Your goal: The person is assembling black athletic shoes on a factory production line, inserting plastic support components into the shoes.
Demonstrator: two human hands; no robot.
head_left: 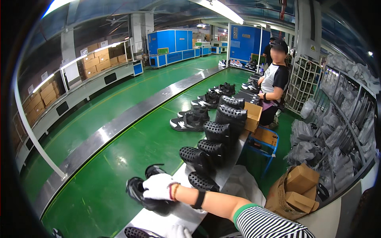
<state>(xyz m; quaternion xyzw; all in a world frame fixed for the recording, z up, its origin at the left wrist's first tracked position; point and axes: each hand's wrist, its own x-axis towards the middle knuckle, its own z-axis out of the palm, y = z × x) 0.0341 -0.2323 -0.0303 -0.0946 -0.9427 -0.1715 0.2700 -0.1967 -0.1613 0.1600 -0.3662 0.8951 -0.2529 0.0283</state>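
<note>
Ahead of the gloved right hand (159, 187), black sneakers (191, 120) are being carried by a green surface (131, 146); to its right, perforated black pieces (193, 156) are being supported by a white bench (158, 220).

To your right: open brown carton (278, 198), heaped plastic bags (304, 148), blue-legged stool (264, 136); far ahead of you, blue cabinets (170, 41)

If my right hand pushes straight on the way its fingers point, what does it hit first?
The black sneaker right at the fingers of your right hand; whether they grip it is hidden. Past it, seemingly only green surface, though depth is unclear.
</note>
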